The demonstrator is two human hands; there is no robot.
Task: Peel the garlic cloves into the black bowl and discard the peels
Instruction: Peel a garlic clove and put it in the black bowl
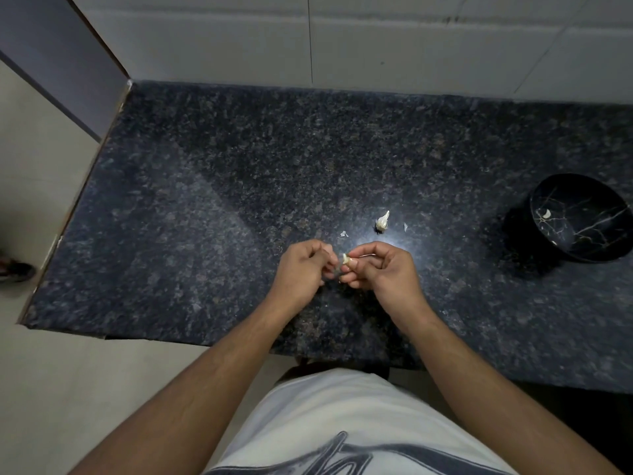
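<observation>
Two bare hands meet above a dark speckled stone counter (239,186), working a garlic clove (346,259) between them. The right hand (383,265) pinches the pale clove at its fingertips, the other fingers curled beneath; the left hand (303,269) is curled close beside it, fingertips drawn in toward the clove, though whether they grip a strip of skin cannot be told.

Just beyond the hands, an unpeeled garlic piece (382,221) stands on the counter, with small scraps of peel (344,234) lying near it on either side. Well to the right sits the black bowl (579,217), veined with pale lines, holding one peeled clove (547,214) against its inner wall.

White wall tiles (411,46) back the counter. A light shirt (342,423) fills the foreground.
</observation>
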